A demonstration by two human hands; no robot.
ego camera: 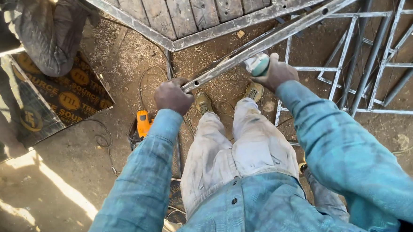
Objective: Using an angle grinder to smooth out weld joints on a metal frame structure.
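- Dusty workshop ground [76, 151] strewn with shavings lies underfoot; a wooden panel in a metal frame [182, 9] sits ahead, welded grid frames [378, 64] to the right, an orange power tool [143, 122] by the feet.
- Left hand [172, 96] is clenched round the near end of a long steel bar [277, 34], which runs up and away to the right.
- Right hand [276, 73] grips a grinder-like tool [258, 64] against the bar's middle.
- Judged step: working the bar's surface; the next pass calls for a steady left-hand brace and the tool kept flat to the metal.
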